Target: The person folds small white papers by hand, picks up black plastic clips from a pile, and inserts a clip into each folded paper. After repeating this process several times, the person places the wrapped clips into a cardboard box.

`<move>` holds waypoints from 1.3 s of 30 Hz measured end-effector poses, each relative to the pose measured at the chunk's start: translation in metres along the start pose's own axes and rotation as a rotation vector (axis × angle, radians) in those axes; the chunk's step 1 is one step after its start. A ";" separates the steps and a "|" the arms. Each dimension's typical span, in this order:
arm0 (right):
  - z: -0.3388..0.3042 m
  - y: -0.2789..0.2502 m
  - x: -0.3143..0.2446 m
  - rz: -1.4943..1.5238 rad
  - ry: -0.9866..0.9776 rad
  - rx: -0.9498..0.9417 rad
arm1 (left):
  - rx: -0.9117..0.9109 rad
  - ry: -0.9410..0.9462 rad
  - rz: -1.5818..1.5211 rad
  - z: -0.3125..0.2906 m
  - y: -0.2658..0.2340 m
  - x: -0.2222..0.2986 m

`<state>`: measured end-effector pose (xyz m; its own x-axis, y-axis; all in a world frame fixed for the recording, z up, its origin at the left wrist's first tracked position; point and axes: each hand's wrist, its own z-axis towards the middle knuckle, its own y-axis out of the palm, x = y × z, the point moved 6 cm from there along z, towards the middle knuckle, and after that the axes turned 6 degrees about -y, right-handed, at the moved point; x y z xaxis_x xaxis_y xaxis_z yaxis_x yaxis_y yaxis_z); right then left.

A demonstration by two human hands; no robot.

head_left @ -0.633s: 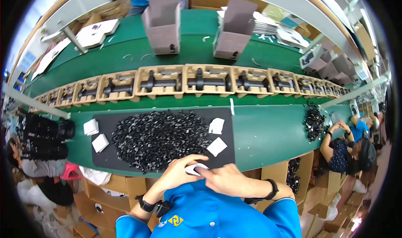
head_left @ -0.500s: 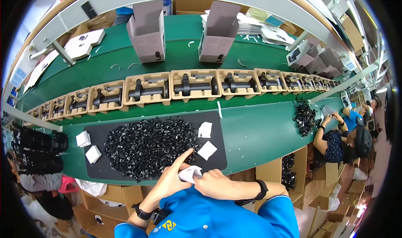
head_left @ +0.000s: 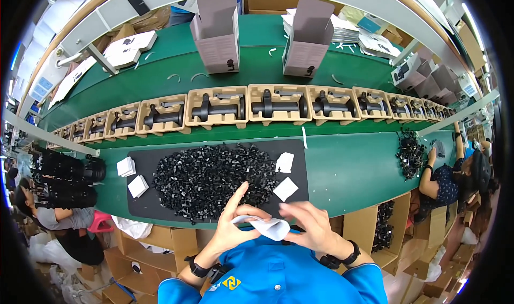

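My left hand (head_left: 235,226) is closed on a small white paper pouch (head_left: 270,228), its index finger stretched out toward the pile. The pouch bulges, its mouth spread wide at the right end. At that end is my right hand (head_left: 316,226), fingers apart and raised, the thumb at the pouch's edge. Just beyond my hands, a big heap of small black parts (head_left: 214,178) covers much of a dark mat (head_left: 142,207). To the heap's right lie two white paper pieces (head_left: 286,189); at its left sit two small white stacks (head_left: 137,187).
A line of brown moulded trays (head_left: 217,122) with black devices crosses behind the mat. Two open grey boxes (head_left: 217,47) stand farther back. At the left are black bundled items (head_left: 64,175). A co-worker (head_left: 447,181) sits at right beside black parts (head_left: 409,154). Cardboard boxes (head_left: 361,232) stand below the table edge.
My right hand has loosened and lifted its fingers off the pouch, which has turned and spread at its mouth. The whole view has shifted a little, moving the scene rightward.
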<state>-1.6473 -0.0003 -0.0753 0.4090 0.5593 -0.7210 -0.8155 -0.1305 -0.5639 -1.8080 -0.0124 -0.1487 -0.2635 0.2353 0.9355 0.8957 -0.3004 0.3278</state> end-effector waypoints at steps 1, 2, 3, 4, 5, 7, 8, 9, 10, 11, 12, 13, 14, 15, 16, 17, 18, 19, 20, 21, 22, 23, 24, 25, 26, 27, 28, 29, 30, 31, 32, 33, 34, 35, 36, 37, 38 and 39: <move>-0.001 0.002 0.005 -0.001 0.003 0.004 | -0.004 -0.003 0.001 0.000 0.000 0.000; -0.003 0.007 0.006 0.039 -0.061 -0.051 | -0.015 -0.006 0.017 0.000 0.000 0.001; -0.005 0.010 0.004 0.077 -0.127 -0.105 | -0.027 -0.008 0.032 0.000 0.000 0.003; -0.002 0.008 0.000 0.055 -0.114 -0.105 | -0.025 -0.024 0.010 0.001 0.001 0.006; -0.003 0.010 0.002 0.053 -0.115 -0.103 | -0.028 -0.023 0.011 0.001 0.002 0.010; -0.008 0.011 0.009 0.093 -0.106 -0.012 | 0.022 -0.143 0.090 0.003 0.000 0.008; -0.010 0.013 0.013 0.064 -0.031 -0.066 | 0.090 -0.132 0.171 0.008 -0.005 0.006; -0.011 0.013 0.017 0.062 -0.035 -0.067 | 0.115 -0.286 -0.074 0.008 -0.003 -0.009; -0.012 0.015 0.018 0.001 -0.106 -0.083 | 0.100 -0.313 -0.151 0.010 -0.005 -0.015; -0.014 0.018 0.020 -0.061 -0.177 -0.098 | 0.085 -0.341 -0.227 0.011 -0.006 -0.020; -0.019 0.021 0.020 -0.237 -0.287 -0.194 | 0.085 -0.339 -0.227 0.012 -0.009 -0.023; -0.019 0.022 0.020 -0.238 -0.288 -0.193 | 0.075 -0.382 -0.308 0.012 -0.011 -0.029; -0.019 0.025 0.018 -0.341 -0.337 -0.199 | 0.064 -0.426 -0.389 0.012 -0.012 -0.033; -0.020 0.027 0.015 -0.444 -0.386 -0.204 | 0.064 -0.427 -0.388 0.012 -0.012 -0.033; -0.018 0.028 0.010 -0.443 -0.390 -0.206 | 0.074 -0.397 -0.353 0.014 -0.014 -0.032; -0.013 0.031 0.004 -0.531 -0.338 -0.258 | 0.087 -0.371 -0.316 0.015 -0.016 -0.030; -0.011 0.033 0.002 -0.618 -0.285 -0.309 | 0.094 -0.371 -0.314 0.016 -0.018 -0.030; -0.010 0.033 0.002 -0.616 -0.287 -0.310 | 0.095 -0.396 -0.229 0.019 -0.019 -0.030; -0.008 0.033 0.006 -0.541 -0.221 -0.336 | 0.097 -0.422 -0.144 0.020 -0.020 -0.031; -0.008 0.034 0.011 -0.465 -0.155 -0.362 | 0.101 -0.423 -0.143 0.020 -0.022 -0.031; -0.008 0.032 0.014 -0.465 -0.156 -0.362 | 0.089 -0.422 -0.125 0.021 -0.022 -0.031; -0.010 0.026 0.030 -0.143 0.089 -0.303 | 0.078 -0.422 -0.106 0.022 -0.023 -0.031; -0.014 0.024 0.045 0.181 0.330 -0.236 | 0.078 -0.421 -0.105 0.023 -0.023 -0.030; -0.010 0.024 0.048 0.180 0.329 -0.232 | 0.062 -0.414 -0.111 0.025 -0.023 -0.029; -0.012 0.031 0.060 0.282 0.511 -0.342 | 0.045 -0.408 -0.117 0.027 -0.023 -0.028; -0.018 0.038 0.068 0.384 0.693 -0.450 | 0.039 -0.406 -0.113 0.027 -0.024 -0.028; -0.020 0.042 0.072 0.434 0.709 -0.364 | 0.009 -0.360 0.047 0.031 -0.024 -0.027; -0.019 0.042 0.074 0.450 0.781 -0.364 | -0.018 -0.307 0.208 0.037 -0.022 -0.024; -0.021 0.046 0.080 0.444 0.721 -0.345 | 0.025 -0.283 0.175 0.039 -0.020 -0.017; -0.025 0.047 0.085 0.430 0.663 -0.322 | 0.001 -0.268 0.174 0.043 -0.015 -0.018; -0.023 0.047 0.082 0.410 0.601 -0.295 | 0.018 -0.267 0.239 0.045 -0.015 -0.021; -0.026 0.047 0.085 0.396 0.545 -0.268 | 0.034 -0.264 0.304 0.048 -0.014 -0.025; -0.029 0.048 0.089 0.397 0.548 -0.262 | 0.034 -0.305 0.260 0.048 -0.013 -0.033; -0.027 0.046 0.092 0.403 0.551 -0.258 | 0.036 -0.351 0.217 0.048 -0.014 -0.044; -0.030 0.046 0.099 0.417 0.760 -0.387 | 0.029 -0.271 0.298 0.054 -0.012 -0.045; -0.030 0.041 0.108 0.407 0.756 -0.380 | 0.022 -0.260 0.298 0.059 -0.012 -0.054; -0.029 0.041 0.117 0.367 0.644 -0.432 | 0.044 -0.302 0.321 0.064 -0.018 -0.070; -0.027 0.042 0.125 0.327 0.530 -0.486 | 0.071 -0.344 0.344 0.068 -0.027 -0.090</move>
<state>-1.6189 0.0425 -0.1999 0.4201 -0.0180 -0.9073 -0.7078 -0.6322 -0.3152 -1.7835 0.0375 -0.2509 0.1749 0.4284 0.8865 0.9353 -0.3537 -0.0136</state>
